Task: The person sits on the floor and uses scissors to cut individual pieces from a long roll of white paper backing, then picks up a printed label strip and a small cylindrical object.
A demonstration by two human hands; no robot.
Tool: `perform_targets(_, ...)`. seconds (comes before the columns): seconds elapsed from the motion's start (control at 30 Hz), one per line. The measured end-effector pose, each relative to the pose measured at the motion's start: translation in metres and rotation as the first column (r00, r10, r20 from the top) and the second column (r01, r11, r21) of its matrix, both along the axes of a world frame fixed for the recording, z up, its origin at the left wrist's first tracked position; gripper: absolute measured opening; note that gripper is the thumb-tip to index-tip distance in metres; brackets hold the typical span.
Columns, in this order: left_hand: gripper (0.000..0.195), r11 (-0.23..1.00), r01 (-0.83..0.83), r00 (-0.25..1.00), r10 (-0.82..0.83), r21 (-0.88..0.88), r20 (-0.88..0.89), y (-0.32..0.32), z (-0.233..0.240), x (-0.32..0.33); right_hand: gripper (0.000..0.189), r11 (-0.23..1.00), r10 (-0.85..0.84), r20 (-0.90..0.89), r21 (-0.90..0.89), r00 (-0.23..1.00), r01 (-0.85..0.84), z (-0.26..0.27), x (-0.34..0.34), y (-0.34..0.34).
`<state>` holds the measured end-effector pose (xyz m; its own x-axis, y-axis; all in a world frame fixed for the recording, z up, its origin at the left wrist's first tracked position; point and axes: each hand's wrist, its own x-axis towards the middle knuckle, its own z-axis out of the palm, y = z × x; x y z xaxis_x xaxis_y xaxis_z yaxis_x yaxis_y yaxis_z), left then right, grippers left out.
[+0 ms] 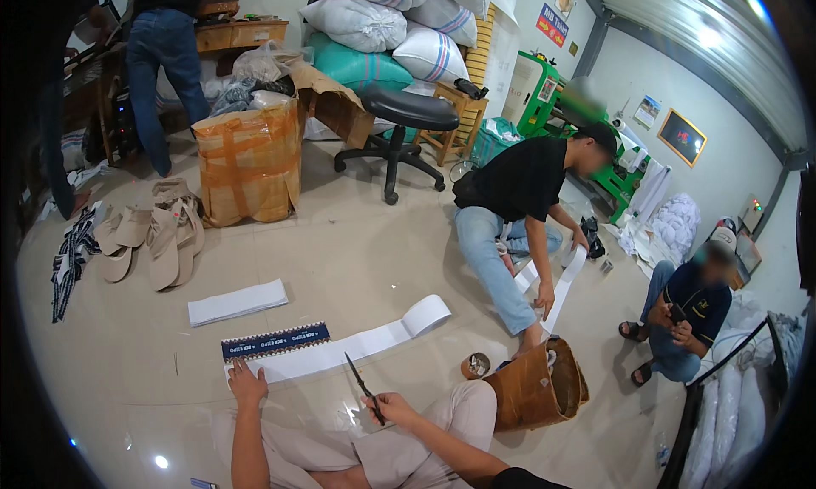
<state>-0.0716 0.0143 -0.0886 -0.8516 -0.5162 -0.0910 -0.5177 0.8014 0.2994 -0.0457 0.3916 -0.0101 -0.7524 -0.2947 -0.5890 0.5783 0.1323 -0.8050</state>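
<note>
My left hand lies flat with fingers apart on the left end of a white strip, touching the lower edge of a dark blue printed strip. The white strip runs right to a loose roll at its far end. My right hand holds dark-handled scissors above my lap, blades pointing up and left, short of the white strip. A flat stack of white strips rests on the floor beyond the blue strip.
A brown container and a small round tin stand right of my knee. A seated person handles another white strip. Another person squats at right with a phone. Farther off are a taped carton, a wheeled stool and beige cut pieces.
</note>
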Motion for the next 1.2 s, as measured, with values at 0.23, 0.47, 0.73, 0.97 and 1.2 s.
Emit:
perform_targets(0.23, 0.063, 0.999, 0.049, 0.975, -0.050, -0.006, -0.216, -0.007, -0.002, 0.002, 0.045, 0.998, 0.056, -0.095, 0.000, 0.994, -0.056, -0.015, 0.007, -0.004)
perform_targets(0.47, 0.043, 0.952, 0.067, 0.927, 0.051, 0.299, -0.371, -0.009, 0.020, 0.012, 0.047, 0.999, 0.024, -0.122, 0.023, 0.992, -0.022, -0.009, -0.001, -0.005)
perform_targets(0.73, 0.037, 0.894, 0.174, 0.863, 0.063, 0.412, -0.501, 0.018, -0.005, 0.026, 0.049, 0.999, -0.038, -0.114, 0.015, 0.993, 0.040, -0.006, 0.000, -0.007)
perform_targets(0.97, 0.033, 0.888, 0.210, 0.845, 0.045, 0.409, -0.533, 0.034, 0.010, 0.023, 0.049, 0.998, 0.000, -0.136, 0.063, 0.991, 0.008, -0.007, -0.002, -0.005)
perform_targets(1.2, 0.036, 0.854, 0.185, 0.891, 0.064, 0.487, -0.449, 0.048, 0.032, 0.020, 0.046, 0.995, 0.002, -0.110, 0.098, 0.994, 0.008, -0.011, -0.002, -0.002)
